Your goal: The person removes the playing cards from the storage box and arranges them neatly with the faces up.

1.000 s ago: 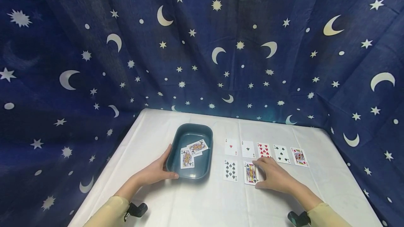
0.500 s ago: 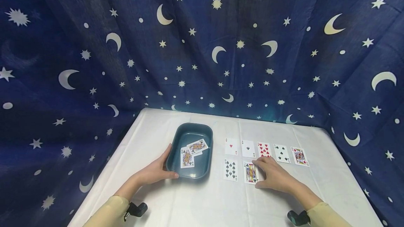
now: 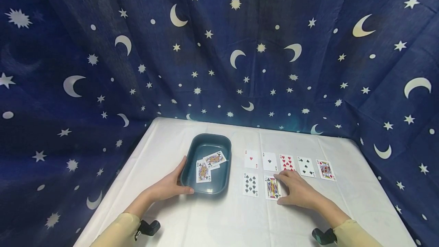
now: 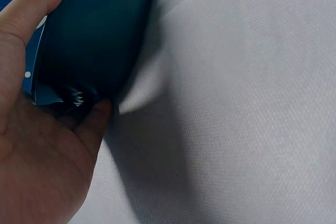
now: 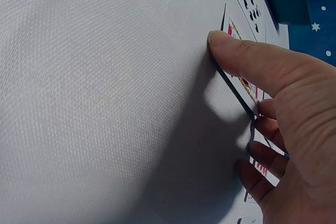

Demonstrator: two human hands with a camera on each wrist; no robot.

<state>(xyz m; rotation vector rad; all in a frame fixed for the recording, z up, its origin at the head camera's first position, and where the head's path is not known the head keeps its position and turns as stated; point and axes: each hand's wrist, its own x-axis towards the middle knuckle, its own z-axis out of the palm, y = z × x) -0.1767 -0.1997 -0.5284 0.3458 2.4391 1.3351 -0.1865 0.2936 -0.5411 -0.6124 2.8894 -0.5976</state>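
Note:
My left hand [image 3: 168, 186] grips the near left corner of a dark teal tray [image 3: 220, 180], thumb against the near wall and fingers along the left side. Inside the tray lie several overlapping playing cards, two showing court figures [image 3: 204, 171]. To the right, my right hand [image 3: 299, 190] holds a court card of clubs [image 3: 273, 188] by its far and near edges, between fingertips and thumb. It lies face up, low over the white cloth. In the right wrist view the thumb [image 5: 247, 59] is at the card's edge, and part of the card is hidden behind the hand.
Left of the held card lies a ten of spades [image 3: 250, 185]. A row behind holds an ace of hearts [image 3: 251, 159], an ace of clubs [image 3: 269, 162], a hearts card [image 3: 286, 161], a spades card [image 3: 306, 167] and a red court card [image 3: 326, 170]. A starry curtain [image 3: 219, 48] hangs behind the table.

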